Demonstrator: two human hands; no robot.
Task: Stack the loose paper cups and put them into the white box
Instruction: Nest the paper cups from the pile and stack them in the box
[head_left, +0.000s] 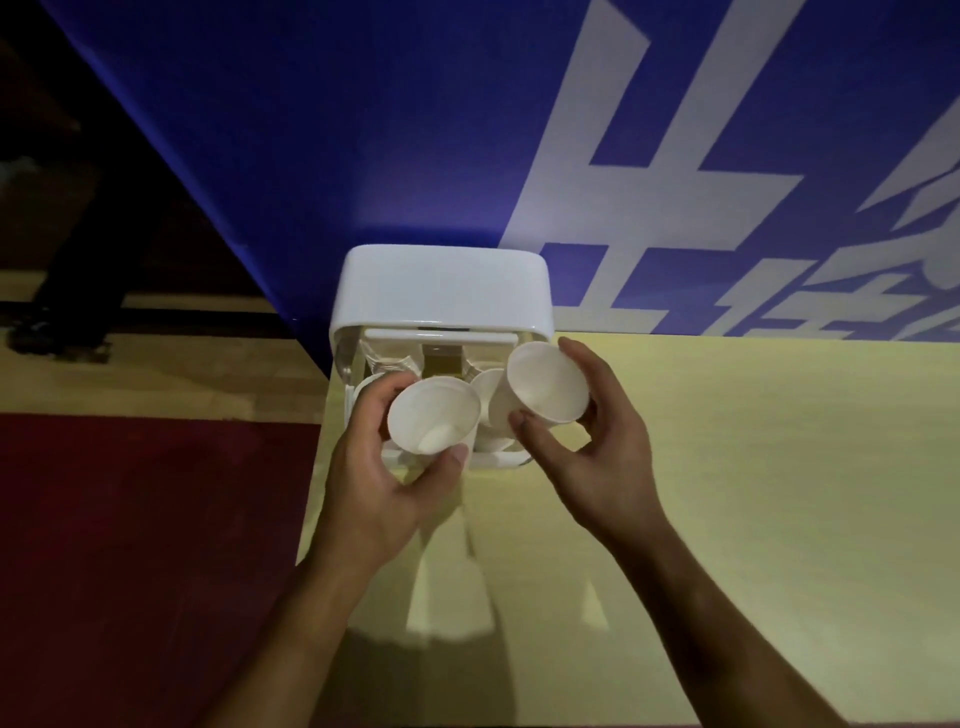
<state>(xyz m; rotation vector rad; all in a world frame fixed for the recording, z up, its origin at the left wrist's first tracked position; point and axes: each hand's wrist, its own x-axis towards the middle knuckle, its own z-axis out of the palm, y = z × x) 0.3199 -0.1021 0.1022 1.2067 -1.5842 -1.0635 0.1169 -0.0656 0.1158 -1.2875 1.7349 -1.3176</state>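
- My left hand grips one paper cup, my right hand another cup, both above the white box.
- I should align the rims, then nest them gently.

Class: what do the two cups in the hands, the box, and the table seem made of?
Left-hand cup and right-hand cup: likely paper, matte white with thin rolled rims. White box: probably plastic, glossy with rounded moulded corners. Table: smooth pale yellow surface, perhaps laminate; uncertain.
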